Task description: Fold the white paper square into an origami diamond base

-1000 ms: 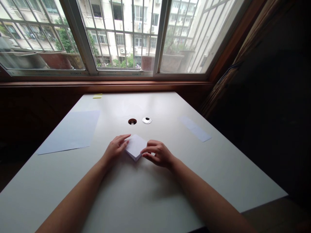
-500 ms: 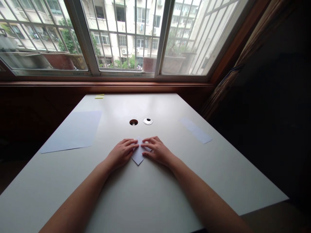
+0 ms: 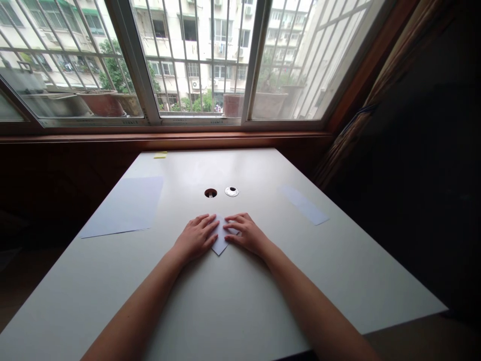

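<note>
A small folded piece of white paper point(image 3: 219, 244) lies on the white table point(image 3: 225, 301), one pointed corner toward me. My left hand point(image 3: 197, 235) rests on its left side with the fingers spread and lying flat. On the right side, my right hand point(image 3: 244, 233) touches the paper with fingertips, its fingers apart and slightly bent. Both hands cover the paper's side corners, so its full outline is partly hidden.
Larger white sheets point(image 3: 124, 205) lie at the table's left and a paper strip point(image 3: 304, 204) at the right. Beyond my hands are a round cable hole point(image 3: 211, 193) and its cover point(image 3: 232, 191). Yellow sticky notes point(image 3: 160, 155) sit at the far edge, below a barred window point(image 3: 195, 65).
The camera view has shifted a little. My left hand's fingers lie flatter and more spread over the paper; my right hand stays at the paper's right side.
</note>
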`<state>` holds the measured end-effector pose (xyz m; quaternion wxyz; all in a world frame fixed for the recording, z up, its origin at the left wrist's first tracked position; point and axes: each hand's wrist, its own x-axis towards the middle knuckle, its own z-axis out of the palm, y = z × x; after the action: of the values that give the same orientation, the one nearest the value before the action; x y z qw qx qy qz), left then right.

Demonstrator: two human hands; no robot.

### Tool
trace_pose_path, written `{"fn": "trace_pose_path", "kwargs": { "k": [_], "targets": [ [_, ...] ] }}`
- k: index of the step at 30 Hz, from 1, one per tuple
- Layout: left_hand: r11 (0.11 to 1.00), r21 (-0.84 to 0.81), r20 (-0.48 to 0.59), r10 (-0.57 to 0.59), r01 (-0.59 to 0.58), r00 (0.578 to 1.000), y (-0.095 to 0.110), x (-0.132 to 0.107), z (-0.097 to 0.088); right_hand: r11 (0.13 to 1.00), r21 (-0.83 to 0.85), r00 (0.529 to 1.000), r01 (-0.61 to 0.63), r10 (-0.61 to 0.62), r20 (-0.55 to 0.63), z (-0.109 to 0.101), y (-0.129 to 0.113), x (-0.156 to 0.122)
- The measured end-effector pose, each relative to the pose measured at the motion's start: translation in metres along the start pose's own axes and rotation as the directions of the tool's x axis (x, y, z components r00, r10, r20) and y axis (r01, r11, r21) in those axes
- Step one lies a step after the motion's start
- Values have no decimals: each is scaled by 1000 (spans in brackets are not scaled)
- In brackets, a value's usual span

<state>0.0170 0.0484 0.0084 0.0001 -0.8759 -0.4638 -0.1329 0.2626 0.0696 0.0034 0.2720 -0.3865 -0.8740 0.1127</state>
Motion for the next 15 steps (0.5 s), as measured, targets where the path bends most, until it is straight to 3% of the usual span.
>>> {"fn": "trace_pose_path", "kwargs": {
  "k": [8,15],
  "targets": [
    [999,-30,-22,-17,16,1000,5,1,-5,1000,-15,1000,-20,21,9,-7,-6,-1],
    [996,-42,-68,-84,81,994,16,-14,-4,997,-60,999,-50,51,4,-7,-21,-11]
  ]
}}
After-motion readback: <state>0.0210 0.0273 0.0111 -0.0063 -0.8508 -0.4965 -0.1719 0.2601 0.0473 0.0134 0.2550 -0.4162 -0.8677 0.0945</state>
